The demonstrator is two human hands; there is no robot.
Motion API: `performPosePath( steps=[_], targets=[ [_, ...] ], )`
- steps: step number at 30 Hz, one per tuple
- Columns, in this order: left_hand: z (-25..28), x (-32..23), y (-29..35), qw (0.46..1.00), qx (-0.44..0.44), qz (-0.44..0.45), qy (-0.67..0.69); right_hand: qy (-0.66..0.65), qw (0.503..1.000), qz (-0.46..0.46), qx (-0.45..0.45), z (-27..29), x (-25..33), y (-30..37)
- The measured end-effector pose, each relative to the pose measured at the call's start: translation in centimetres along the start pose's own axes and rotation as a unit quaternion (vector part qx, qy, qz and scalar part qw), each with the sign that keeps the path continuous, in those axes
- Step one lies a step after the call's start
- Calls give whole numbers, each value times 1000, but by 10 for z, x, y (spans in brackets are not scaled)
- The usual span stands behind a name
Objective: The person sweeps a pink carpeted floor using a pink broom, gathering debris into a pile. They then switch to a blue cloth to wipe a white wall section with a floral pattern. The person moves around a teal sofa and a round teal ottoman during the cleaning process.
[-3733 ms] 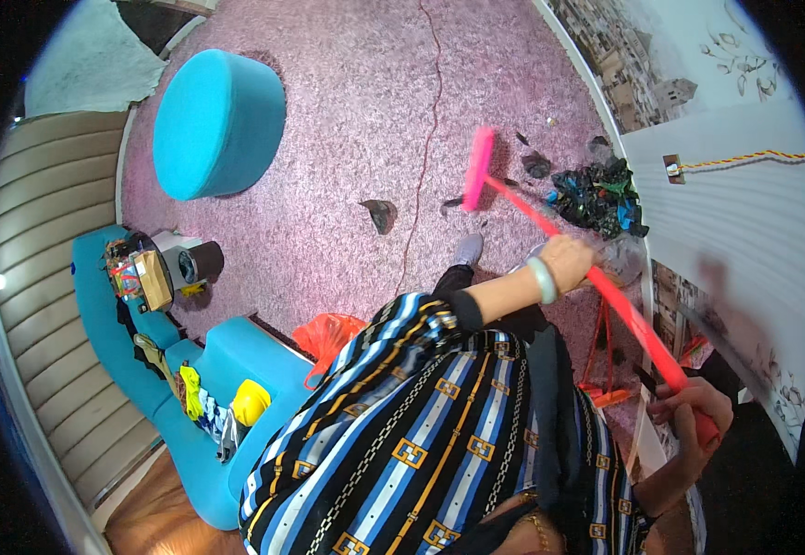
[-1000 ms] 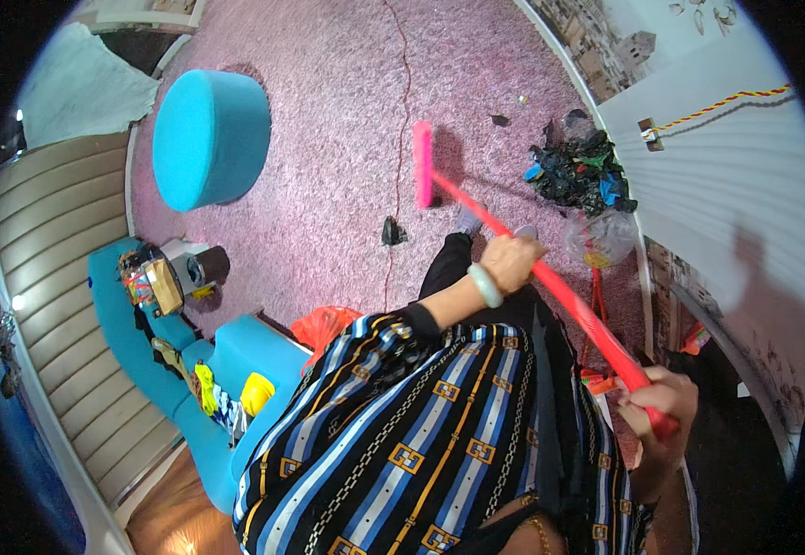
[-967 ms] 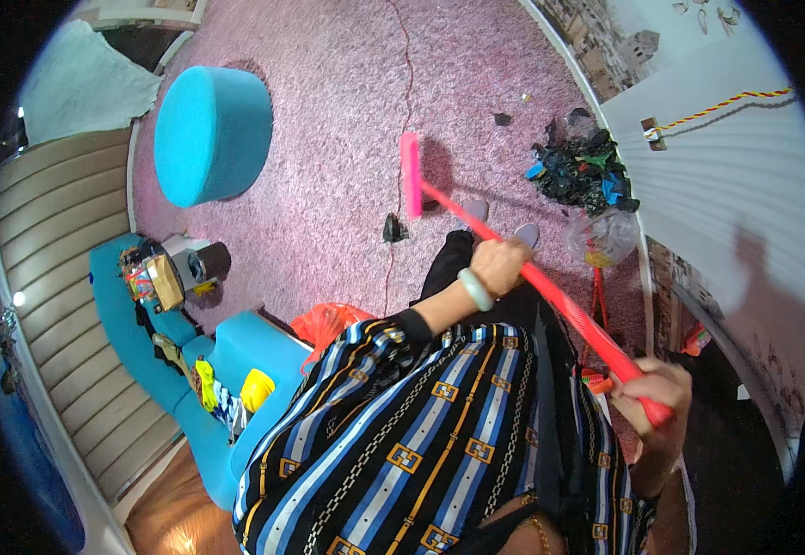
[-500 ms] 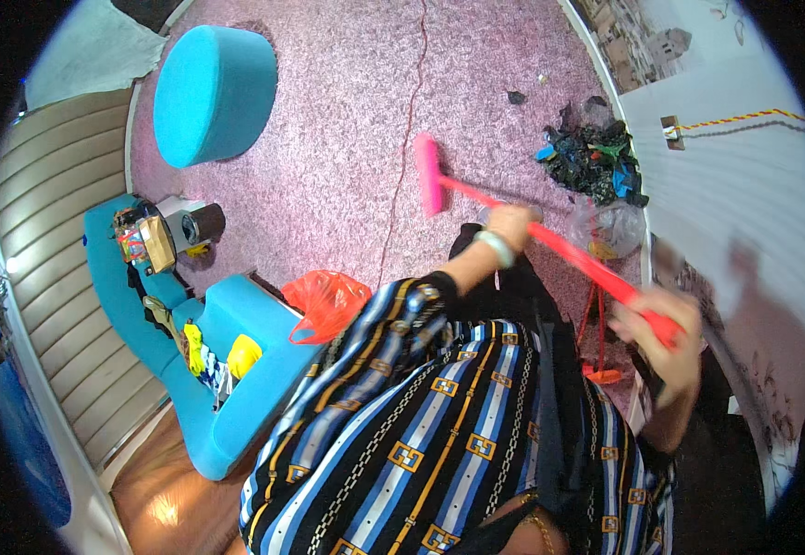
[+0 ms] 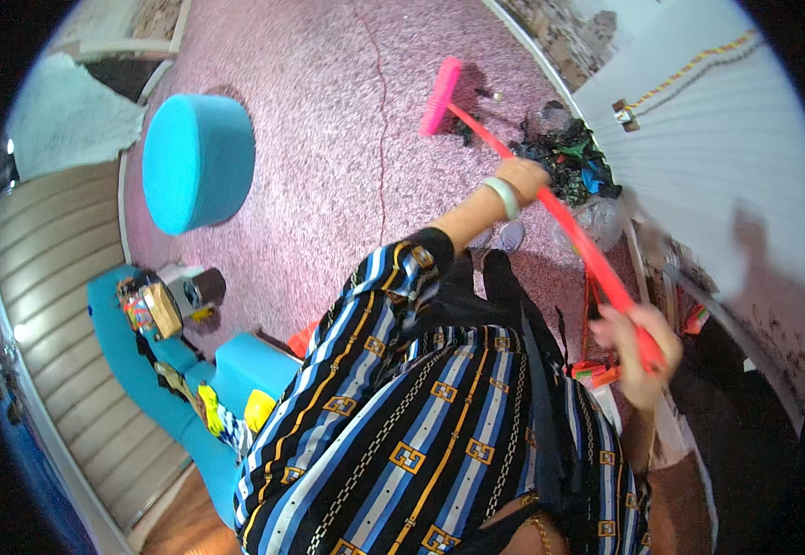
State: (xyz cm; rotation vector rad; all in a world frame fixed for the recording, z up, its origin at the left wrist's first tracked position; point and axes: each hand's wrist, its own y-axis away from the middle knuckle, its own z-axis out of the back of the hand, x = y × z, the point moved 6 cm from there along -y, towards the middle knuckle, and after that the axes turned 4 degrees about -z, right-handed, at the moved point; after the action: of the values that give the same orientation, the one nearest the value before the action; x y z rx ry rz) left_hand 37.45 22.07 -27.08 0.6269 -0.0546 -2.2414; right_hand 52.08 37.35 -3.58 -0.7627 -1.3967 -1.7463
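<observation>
The person has a broom (image 5: 587, 248) slanting across the right half of the room, its handle top near at the right and its head far, out over the pink carpet (image 5: 314, 120). Any print on the packages (image 5: 159, 310) piled at the left is too small for me to read; the striped top (image 5: 411, 407) carries a repeating gold square motif. The broom's straight handle is a glossy red, and its narrow head (image 5: 440, 97) is a hotter pink with bristles along the near left side; I cannot tell whether they touch the pile. The left hand (image 5: 521, 180), a pale bracelet (image 5: 504, 197) at its wrist, is closed around the lower handle. The right hand (image 5: 641, 351), blurred, is wrapped around the top end. A dark scrap (image 5: 467, 129) lies just right of the head, and farther right a heap of black plastic (image 5: 564, 166) with green and blue bits sits near the wall (image 5: 698, 157), a clear bag (image 5: 596, 227) on its near side. A thin cord (image 5: 383, 120) runs from far to near over the carpet, left of the broom. Carpet stretches left from there to a round blue stool (image 5: 201, 165), with a blue sofa (image 5: 250, 365) near left.
</observation>
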Motion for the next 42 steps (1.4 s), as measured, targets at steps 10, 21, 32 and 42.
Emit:
performPosePath(
  steps=[10,21,32,42],
  targets=[
    [-63,-99,-50,995,72,-70,23,-55,985,-23,-160,54,-14,48],
    [-13,-66,-58,988,-10,-146,49,-134,971,44,-192,28,-30,42],
    [-100,-173,-58,979,70,-187,43,-89,959,-70,-260,67,-17,117],
    [-6,-138,28,989,73,-84,93,76,996,-12,-44,74,23,105]
  ],
)
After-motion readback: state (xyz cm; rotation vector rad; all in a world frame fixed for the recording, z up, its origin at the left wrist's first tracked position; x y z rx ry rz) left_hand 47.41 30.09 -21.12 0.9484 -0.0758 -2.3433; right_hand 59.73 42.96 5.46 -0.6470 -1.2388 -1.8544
